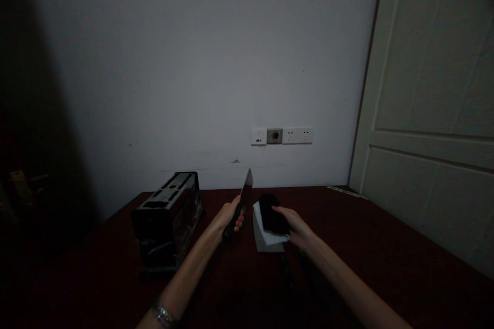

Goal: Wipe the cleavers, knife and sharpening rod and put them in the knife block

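My left hand (233,216) is closed around the black handle of a kitchen knife (247,185), its blade tilted up and away from me. In my right hand (294,223) is a black pad-like item (273,214) together with a folded white sheet (270,238); whether they are cloth, sponge or paper is too dark to tell. Under these, a broad-bladed cleaver (265,248) lies on the table, its dark handle towards me. To the left of my left hand stands a black knife block (170,198) with slots along its top and some clear plastic around it.
The dark red table (231,288) reaches back to a white wall (216,72) with a row of sockets (297,135). A pale panelled door (432,113) rises at the right. A thin light strip (345,192) lies near the table's back right edge.
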`<state>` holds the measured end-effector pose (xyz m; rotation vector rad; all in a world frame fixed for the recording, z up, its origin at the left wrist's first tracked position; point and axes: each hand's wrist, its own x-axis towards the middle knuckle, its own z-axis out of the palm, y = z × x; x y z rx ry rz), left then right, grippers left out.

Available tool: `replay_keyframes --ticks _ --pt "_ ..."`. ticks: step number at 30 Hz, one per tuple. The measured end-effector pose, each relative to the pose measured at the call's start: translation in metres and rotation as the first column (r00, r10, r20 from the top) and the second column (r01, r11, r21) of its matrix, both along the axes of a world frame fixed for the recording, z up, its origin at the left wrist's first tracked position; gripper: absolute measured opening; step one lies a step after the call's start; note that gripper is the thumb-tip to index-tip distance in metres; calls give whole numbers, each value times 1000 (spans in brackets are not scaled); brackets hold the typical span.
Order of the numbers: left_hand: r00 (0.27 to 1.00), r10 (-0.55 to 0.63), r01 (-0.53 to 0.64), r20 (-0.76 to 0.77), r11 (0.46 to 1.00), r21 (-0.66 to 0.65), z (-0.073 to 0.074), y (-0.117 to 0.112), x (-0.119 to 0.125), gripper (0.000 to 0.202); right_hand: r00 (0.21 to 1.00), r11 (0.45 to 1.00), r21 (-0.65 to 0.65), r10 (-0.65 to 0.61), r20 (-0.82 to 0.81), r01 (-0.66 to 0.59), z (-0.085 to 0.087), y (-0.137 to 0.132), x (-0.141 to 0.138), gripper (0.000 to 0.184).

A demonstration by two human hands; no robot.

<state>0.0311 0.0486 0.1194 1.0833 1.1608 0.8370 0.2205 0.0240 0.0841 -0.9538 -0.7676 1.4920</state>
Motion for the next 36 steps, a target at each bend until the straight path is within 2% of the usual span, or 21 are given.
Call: replay_keyframes --ticks 5,10,13,17,21,26,31,36 --pt "994 -37 35 102 999 18 -4 -5 1 52 987 983 96 -152 -46 156 -5 37 13 8" --pt "986 -62 63 153 998 -7 -1 -18 5 49 964 950 169 -263 -31 264 -9 55 11 14" --pt "985 -83 86 154 996 -10 0 -22 7 51 934 906 245 -357 6 344 -11 64 6 17" --pt "985 -100 99 138 995 15 0 -23 10 53 874 828 371 -479 80 420 -12 81 -2 32" --pt "985 -109 109 135 994 8 1 -24 10 49 802 745 475 -584 128 467 -6 101 -13 40" --pt "982 -116 121 148 992 -29 6 -27 10 46 764 676 587 -629 143 446 9 110 -31 45" --pt "983 -120 125 140 992 -24 9 -29 9 46 795 676 643 -583 167 360 12 103 -44 43" --pt "984 -120 126 129 991 -39 10 -32 11 47 815 693 632 -556 165 346 8 100 -47 46"
